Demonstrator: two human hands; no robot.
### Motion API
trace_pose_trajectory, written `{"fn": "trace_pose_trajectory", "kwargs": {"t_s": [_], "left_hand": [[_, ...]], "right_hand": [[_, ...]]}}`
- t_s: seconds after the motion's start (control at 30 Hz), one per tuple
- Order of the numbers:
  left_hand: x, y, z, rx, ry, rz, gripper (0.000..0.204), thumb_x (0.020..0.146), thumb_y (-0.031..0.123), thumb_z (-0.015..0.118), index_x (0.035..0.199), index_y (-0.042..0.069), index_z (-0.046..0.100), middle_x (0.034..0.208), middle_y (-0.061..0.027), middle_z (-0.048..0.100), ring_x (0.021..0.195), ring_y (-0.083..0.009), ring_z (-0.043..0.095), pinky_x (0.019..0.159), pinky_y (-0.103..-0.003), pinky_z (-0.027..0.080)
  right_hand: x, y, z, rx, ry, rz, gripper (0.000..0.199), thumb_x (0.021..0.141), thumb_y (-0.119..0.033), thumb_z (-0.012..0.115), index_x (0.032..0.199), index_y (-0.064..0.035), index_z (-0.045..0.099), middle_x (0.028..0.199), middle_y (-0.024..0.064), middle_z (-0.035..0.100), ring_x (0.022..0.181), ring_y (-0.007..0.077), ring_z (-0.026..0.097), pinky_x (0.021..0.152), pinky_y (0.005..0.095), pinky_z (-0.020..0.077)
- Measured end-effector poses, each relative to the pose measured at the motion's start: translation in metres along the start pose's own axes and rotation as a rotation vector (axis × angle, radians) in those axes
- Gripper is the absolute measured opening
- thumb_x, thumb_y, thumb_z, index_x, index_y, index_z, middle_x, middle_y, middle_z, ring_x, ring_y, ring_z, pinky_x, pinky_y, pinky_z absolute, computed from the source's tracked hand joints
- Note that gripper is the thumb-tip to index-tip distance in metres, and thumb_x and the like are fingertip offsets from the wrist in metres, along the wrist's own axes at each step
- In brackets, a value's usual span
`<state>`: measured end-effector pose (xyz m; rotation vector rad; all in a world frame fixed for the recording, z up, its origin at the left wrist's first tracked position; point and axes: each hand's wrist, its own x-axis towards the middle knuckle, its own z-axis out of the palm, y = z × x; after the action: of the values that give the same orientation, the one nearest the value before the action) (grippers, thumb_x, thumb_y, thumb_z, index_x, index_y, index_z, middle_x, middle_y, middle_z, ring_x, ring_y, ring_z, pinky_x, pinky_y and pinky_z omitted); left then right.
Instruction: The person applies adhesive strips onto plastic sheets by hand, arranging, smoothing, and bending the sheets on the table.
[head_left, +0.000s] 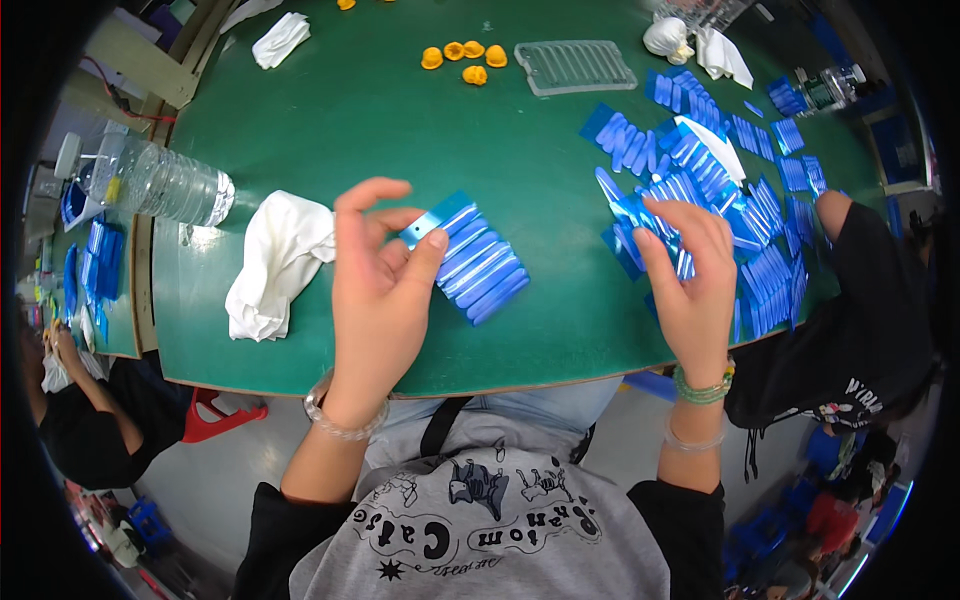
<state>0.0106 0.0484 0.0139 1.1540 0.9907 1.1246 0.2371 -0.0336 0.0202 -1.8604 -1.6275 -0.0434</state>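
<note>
My left hand (385, 270) pinches the top corner of a blue sheet (468, 258) between thumb and fingers. Several rounded, shiny blue strips lie in a row across that sheet, which is tilted above the green table. My right hand (692, 275) is at the near left side of a pile of similar blue strip sheets (765, 285). Its thumb and forefinger close on a slim blue strip (608, 188) that points away to the upper left. The other right fingers are curled, and part of the pile is hidden behind them.
A crumpled white cloth (275, 265) and a large clear bottle (165, 180) lie left on the green table (380, 110). Small yellow finger cots (474, 75) and a clear ribbed tray (575, 68) sit at the back. Another person's arm (832, 215) reaches in at right.
</note>
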Motion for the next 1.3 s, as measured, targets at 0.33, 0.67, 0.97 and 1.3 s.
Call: {"fn": "trace_pose_trajectory", "kwargs": {"t_s": [0.33, 0.67, 0.97, 1.3], "left_hand": [[0.008, -0.014, -0.030, 1.336, 0.043, 0.608, 0.018, 0.081, 0.010, 0.064, 0.099, 0.006, 0.063, 0.101, -0.0090, 0.056, 0.096, -0.0289, 0.050, 0.079, -0.035, 0.042], [-0.030, -0.003, -0.039, 1.525, -0.290, 0.462, 0.063, 0.076, 0.049, 0.064, 0.129, 0.017, 0.053, 0.133, -0.0092, 0.043, 0.126, -0.0348, 0.032, 0.103, -0.056, 0.017], [-0.030, -0.004, -0.034, 1.457, -0.394, 0.444, 0.072, 0.076, 0.059, 0.059, 0.133, 0.017, 0.049, 0.136, -0.0117, 0.038, 0.128, -0.0367, 0.027, 0.103, -0.064, 0.012], [-0.041, -0.011, -0.028, 1.290, -0.551, 0.578, 0.062, 0.074, 0.049, 0.065, 0.126, 0.017, 0.055, 0.130, -0.0035, 0.047, 0.127, -0.0311, 0.033, 0.107, -0.058, 0.012]], "right_hand": [[-0.031, -0.011, -0.001, -0.237, -0.236, -0.134, 0.028, 0.074, -0.019, 0.072, 0.102, -0.0136, 0.067, 0.109, -0.0020, 0.062, 0.115, 0.0263, 0.045, 0.092, 0.0385, 0.0275], [-0.050, -0.053, -0.001, -0.159, -0.447, -0.235, 0.045, 0.074, -0.042, 0.069, 0.108, -0.0123, 0.064, 0.119, 0.0013, 0.058, 0.117, 0.0257, 0.043, 0.093, 0.0412, 0.0241], [-0.050, -0.046, -0.002, -0.272, -0.469, -0.185, 0.060, 0.075, -0.049, 0.067, 0.120, -0.0106, 0.058, 0.129, 0.0044, 0.052, 0.121, 0.0291, 0.038, 0.094, 0.0434, 0.0229], [-0.056, -0.053, 0.004, -0.041, -0.379, -0.146, 0.043, 0.073, -0.033, 0.071, 0.110, -0.0112, 0.063, 0.124, 0.0043, 0.056, 0.117, 0.0261, 0.041, 0.094, 0.0395, 0.0250]]}}
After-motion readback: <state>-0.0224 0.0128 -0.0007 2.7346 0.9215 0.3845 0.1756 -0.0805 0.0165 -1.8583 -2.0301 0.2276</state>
